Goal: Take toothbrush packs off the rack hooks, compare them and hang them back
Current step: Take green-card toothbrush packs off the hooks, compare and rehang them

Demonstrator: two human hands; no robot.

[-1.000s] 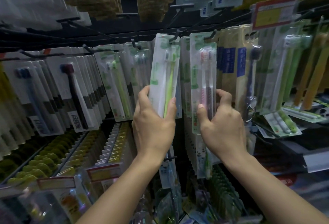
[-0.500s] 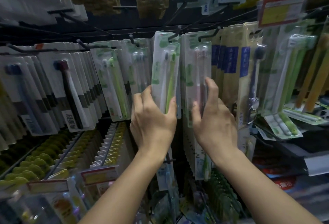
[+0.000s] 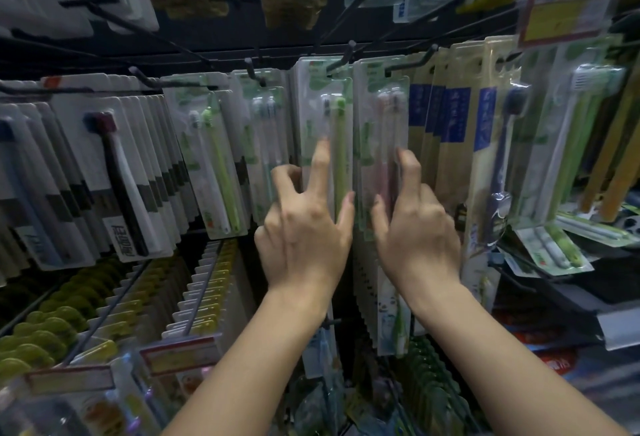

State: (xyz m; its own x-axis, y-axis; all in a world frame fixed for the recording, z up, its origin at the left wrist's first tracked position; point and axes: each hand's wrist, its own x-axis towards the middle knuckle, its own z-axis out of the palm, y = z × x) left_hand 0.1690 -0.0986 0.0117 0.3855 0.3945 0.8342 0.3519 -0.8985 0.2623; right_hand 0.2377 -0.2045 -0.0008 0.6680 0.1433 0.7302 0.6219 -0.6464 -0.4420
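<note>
**Two hands on two hanging toothbrush packs**

Head view: the left hand (image 3: 301, 224) is on the green toothbrush pack (image 3: 327, 130), which hangs from a black rack hook (image 3: 341, 58) at the middle of the display. Its index finger lies straight up the front of the pack, the thumb sits at the pack's right edge, and the other fingers curl at its left edge, so the hand has the pack loosely between thumb and fingers.

Just beside it, the right hand (image 3: 415, 231) holds the pink toothbrush pack (image 3: 381, 130), which hangs on the neighbouring hook (image 3: 408, 63). The thumb presses the front and the fingers bend round the right edge.

The two packs hang side by side, edges nearly touching. A red-framed price tag (image 3: 568, 7) hangs at upper right.
</note>
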